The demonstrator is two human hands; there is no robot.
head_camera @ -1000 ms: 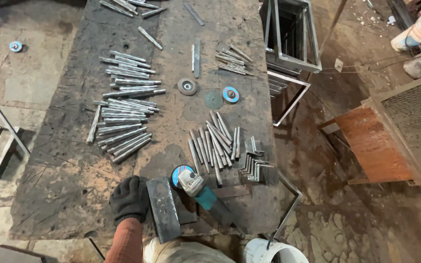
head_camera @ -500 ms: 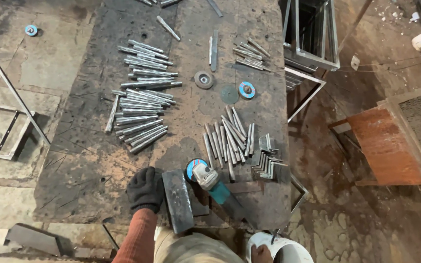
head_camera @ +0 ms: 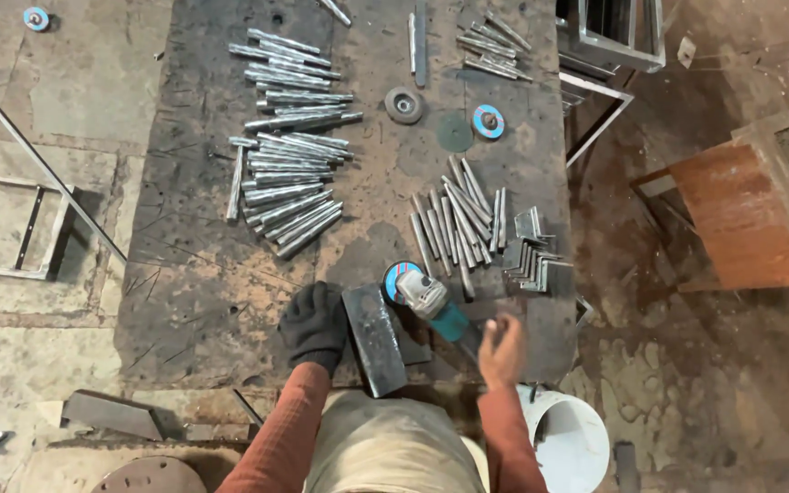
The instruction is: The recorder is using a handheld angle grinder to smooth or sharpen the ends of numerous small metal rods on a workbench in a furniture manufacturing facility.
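Observation:
My left hand, in a black glove, rests against the left edge of a flat dark steel plate lying at the near edge of the metal workbench. My bare right hand hovers blurred just right of the teal body of an angle grinder, fingers loosely apart, holding nothing. The grinder lies on the bench with its blue-labelled disc to the left, next to the plate.
Several steel rods are piled mid-bench, flat strips and small angle pieces to the right. Spare discs lie further back. A white bucket stands by my right leg. A rusty orange frame stands at right.
My right hand has come up into view beside the grinder. The view has shifted closer over the bench. The gloved left hand stays at the plate.

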